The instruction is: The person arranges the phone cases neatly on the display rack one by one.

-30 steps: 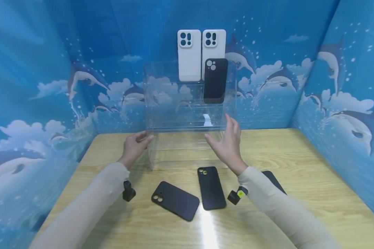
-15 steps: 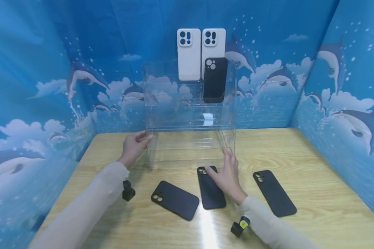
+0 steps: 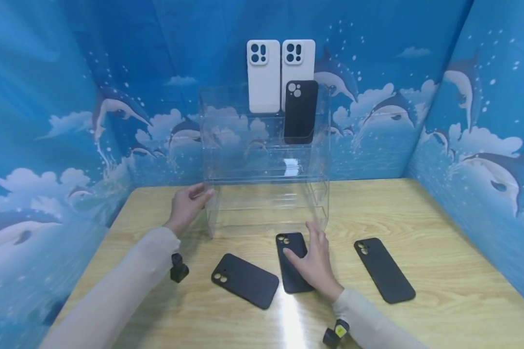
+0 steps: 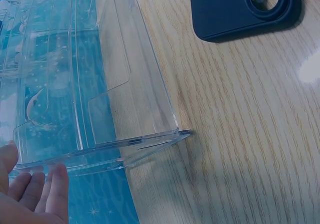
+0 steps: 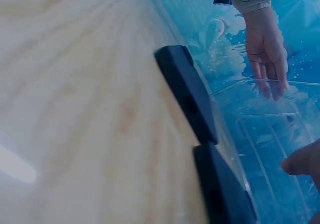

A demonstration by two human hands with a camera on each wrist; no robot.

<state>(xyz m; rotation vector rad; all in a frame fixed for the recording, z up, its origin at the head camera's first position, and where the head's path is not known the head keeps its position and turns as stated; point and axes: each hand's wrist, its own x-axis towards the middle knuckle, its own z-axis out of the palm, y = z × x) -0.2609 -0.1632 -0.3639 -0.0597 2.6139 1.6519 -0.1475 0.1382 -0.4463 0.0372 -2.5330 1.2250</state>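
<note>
In the head view a clear acrylic display rack [image 3: 268, 181] stands on the table. My left hand [image 3: 187, 206] pinches its left side edge; in the left wrist view the clear side panel [image 4: 105, 146] passes between thumb and fingers. My right hand [image 3: 315, 261], fingers spread, hovers over the middle black phone case [image 3: 290, 261], partly covering it. This case lies flat in front of the rack, its camera holes away from me. Another black phone case [image 3: 246, 281] lies aslant to its left, and a third black phone case [image 3: 385, 271] to its right.
On the rack's upper tiers stand two white phone cases [image 3: 264, 87] and another black phone case [image 3: 300, 118], which overlaps the right white one. A blue dolphin-print curtain [image 3: 375, 43] encloses the wooden table [image 3: 367, 208] at the back and sides.
My right hand has dropped from in front of the rack toward me, down over the middle black phone case, uncovering the right-hand case. My left hand has stayed at the rack's edge.
</note>
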